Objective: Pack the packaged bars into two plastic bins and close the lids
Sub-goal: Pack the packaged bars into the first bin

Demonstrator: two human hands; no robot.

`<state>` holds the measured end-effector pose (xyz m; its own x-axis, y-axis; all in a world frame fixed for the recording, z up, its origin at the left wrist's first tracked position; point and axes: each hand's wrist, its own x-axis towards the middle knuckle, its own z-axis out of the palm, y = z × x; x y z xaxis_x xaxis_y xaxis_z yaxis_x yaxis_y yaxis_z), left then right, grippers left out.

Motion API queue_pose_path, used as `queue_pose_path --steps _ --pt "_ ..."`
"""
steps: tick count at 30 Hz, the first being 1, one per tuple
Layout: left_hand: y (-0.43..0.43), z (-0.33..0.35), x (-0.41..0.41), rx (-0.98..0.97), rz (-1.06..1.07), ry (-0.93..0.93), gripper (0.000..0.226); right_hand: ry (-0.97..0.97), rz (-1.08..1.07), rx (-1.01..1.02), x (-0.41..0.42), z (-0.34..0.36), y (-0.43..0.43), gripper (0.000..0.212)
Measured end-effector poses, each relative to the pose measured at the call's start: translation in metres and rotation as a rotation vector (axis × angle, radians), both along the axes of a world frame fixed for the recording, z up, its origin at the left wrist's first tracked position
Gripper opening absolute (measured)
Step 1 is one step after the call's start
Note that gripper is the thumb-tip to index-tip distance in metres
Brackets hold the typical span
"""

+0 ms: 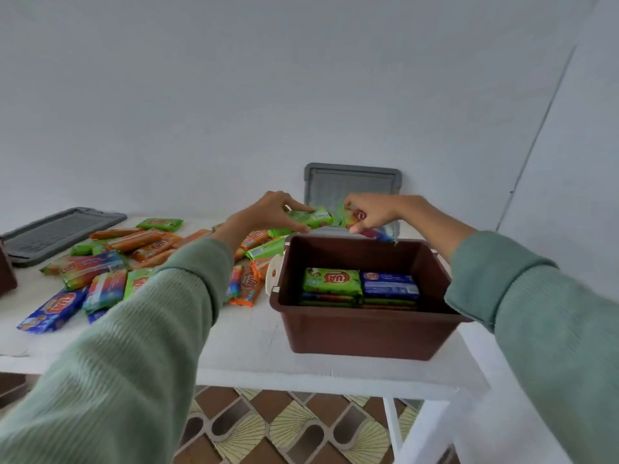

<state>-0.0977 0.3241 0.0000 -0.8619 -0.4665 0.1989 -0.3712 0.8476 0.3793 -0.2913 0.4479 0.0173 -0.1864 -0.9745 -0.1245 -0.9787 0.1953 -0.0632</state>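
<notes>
A brown plastic bin stands on the white table, right of centre, with a green bar and a blue bar lying on top of stacked bars inside. My left hand grips a green packaged bar above the bin's far left corner. My right hand holds a green and red bar above the bin's far rim, with a further multicoloured pack under its fingers. Loose bars in orange, green and blue lie scattered left of the bin.
A grey lid leans against the wall behind the bin. Another grey lid lies flat at the far left, beside the edge of a second brown bin. The table's front edge is close, with patterned floor tiles below.
</notes>
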Motion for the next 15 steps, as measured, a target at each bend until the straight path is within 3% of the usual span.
queue_pose_path --steps 5,9,15 --pt "0.04 -0.027 -0.043 -0.024 -0.159 -0.167 0.053 0.035 -0.077 0.134 -0.017 -0.031 0.046 0.067" --pt "0.05 -0.059 -0.06 -0.065 -0.205 -0.307 0.056 0.181 -0.094 0.137 -0.011 -0.062 0.067 0.071" --pt "0.042 -0.09 -0.062 -0.098 -0.175 -0.294 0.056 0.291 -0.089 0.088 0.0 -0.091 0.063 0.07"
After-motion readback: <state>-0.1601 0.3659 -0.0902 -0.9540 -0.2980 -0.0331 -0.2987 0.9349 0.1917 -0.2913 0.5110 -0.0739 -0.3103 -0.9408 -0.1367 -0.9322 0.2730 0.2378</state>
